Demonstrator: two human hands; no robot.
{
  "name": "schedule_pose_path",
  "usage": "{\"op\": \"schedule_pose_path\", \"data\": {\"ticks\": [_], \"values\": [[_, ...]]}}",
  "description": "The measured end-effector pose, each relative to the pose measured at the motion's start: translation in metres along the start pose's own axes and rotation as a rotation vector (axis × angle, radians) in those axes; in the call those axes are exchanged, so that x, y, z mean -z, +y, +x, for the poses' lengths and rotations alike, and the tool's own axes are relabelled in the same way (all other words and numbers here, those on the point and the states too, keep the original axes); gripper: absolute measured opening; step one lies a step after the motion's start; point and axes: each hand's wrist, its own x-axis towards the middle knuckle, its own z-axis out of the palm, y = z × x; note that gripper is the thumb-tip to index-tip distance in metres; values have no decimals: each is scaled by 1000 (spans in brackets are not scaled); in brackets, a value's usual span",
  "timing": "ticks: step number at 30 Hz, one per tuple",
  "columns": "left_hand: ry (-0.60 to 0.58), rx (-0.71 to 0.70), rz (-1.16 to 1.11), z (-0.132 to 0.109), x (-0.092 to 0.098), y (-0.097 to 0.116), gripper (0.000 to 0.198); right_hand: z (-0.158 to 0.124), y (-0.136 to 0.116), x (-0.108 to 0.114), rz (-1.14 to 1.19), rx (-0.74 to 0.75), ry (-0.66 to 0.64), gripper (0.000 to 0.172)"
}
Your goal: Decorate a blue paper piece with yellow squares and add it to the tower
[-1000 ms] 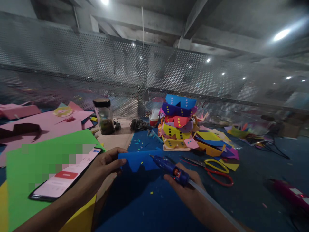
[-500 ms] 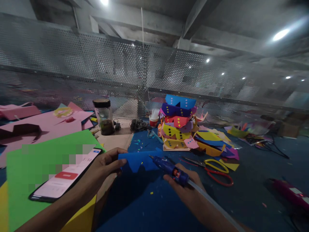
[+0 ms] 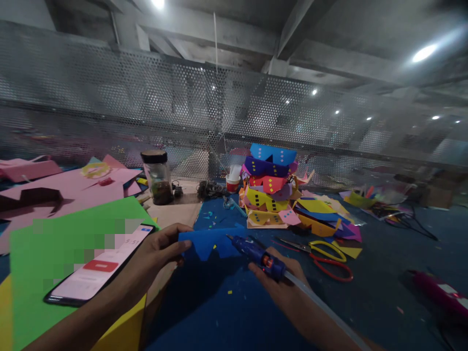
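Between thumb and fingers, my left hand (image 3: 170, 246) pinches the left end of a blue paper cutout (image 3: 201, 243), its lower edge notched. A tiny yellow piece (image 3: 214, 247) shows near that notch. My right hand (image 3: 283, 280) is wrapped round a dark blue glue gun (image 3: 258, 253), a clear glue stick (image 3: 321, 304) running out of its back. The gun's nozzle points left and lies over the right part of the blue paper; whether it touches I cannot tell. Scissors (image 3: 329, 251) with yellow and red handles lie right of the gun.
Behind the hands rises a stack of coloured paper masks (image 3: 270, 185). A phone (image 3: 102, 268) rests on green paper (image 3: 47, 239) at left, near a lidded jar (image 3: 157, 178). A magenta tool (image 3: 438, 292) lies at far right. Perforated metal panels (image 3: 164, 97) stand behind.
Both hands, the blue paper and the glue gun stay almost in place. The phone's timer has advanced by one second.
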Motion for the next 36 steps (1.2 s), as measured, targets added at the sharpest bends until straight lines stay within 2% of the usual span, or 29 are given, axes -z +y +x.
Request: {"op": "schedule_pose_path", "data": {"ticks": [8,13,17,23,31,36], "values": [[7,1,8,1,0,0,22,5,-9,1,-83,-52,-76,27],[-15,-15,-8,-1,1,0,18,4,-6,2,-6,1,-46,28],[-14,-15,-7,0,2,-2,17,2,-4,0,1,-37,-33,26],[-18,-8,1,2,1,-3,18,3,-3,-2,-70,-52,-88,29],[-20,-16,-6,0,2,-3,17,3,-2,0,-74,14,-26,26],[-17,-13,0,1,2,-4,16,2,-3,-2,-78,-41,-20,28]]}}
